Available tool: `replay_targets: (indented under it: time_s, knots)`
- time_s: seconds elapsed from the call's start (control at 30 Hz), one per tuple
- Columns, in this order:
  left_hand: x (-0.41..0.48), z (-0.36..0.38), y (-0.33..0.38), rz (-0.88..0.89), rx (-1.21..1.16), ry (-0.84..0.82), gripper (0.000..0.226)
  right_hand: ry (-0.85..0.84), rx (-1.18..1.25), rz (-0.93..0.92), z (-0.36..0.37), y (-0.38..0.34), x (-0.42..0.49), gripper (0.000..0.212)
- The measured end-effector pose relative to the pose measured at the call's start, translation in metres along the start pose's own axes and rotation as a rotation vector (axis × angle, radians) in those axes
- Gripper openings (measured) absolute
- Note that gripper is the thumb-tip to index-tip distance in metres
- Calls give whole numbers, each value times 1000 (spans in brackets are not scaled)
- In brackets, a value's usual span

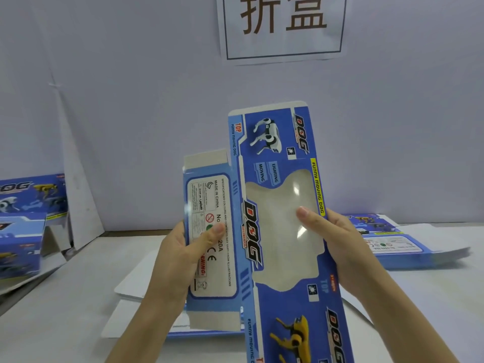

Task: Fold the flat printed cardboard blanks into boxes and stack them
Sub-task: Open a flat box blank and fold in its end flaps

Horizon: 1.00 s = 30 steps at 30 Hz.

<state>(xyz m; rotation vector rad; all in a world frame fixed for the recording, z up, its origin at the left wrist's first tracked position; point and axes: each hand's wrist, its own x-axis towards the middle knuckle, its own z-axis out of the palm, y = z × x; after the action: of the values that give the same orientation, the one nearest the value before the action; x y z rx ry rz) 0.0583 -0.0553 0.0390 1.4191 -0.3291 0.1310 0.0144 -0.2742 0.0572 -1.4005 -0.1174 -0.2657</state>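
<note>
Cardboard blank (251,231), lower end out of frame

Before you stands a plain wall (125,74) of pale lavender-grey, evenly lit with a cool cast and no hard shadows. High on it, at the centre, hangs a white sign (282,48) with two large brown characters inside a thin dark frame, its top cut off by the edge of the view. To your left a white board (78,179) leans tilted against the wall, its foot on the white tabletop (52,323) that runs from the wall's base toward you, and near the tabletop's middle a few flat white sheets (136,279) lie overlapping.
</note>
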Motion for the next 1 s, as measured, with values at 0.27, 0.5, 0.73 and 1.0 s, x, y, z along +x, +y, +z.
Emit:
replay_targets:
  time_s: [0.27,0.5,0.73,1.0]
  knots:
    - [-26,31,14,351,433,61,75,-20,274,-103,37,4,-13,39]
    - [-23,15,45,192,-179,-279,100,-278,-170,-431,67,-8,-32,36]
    - [-16,8,31,-75,-266,-177,69,-337,-283,-392,44,-6,-27,35]
    - [-6,-2,18,59,-302,-1,33,117,-264,-222,10,-13,-7,47]
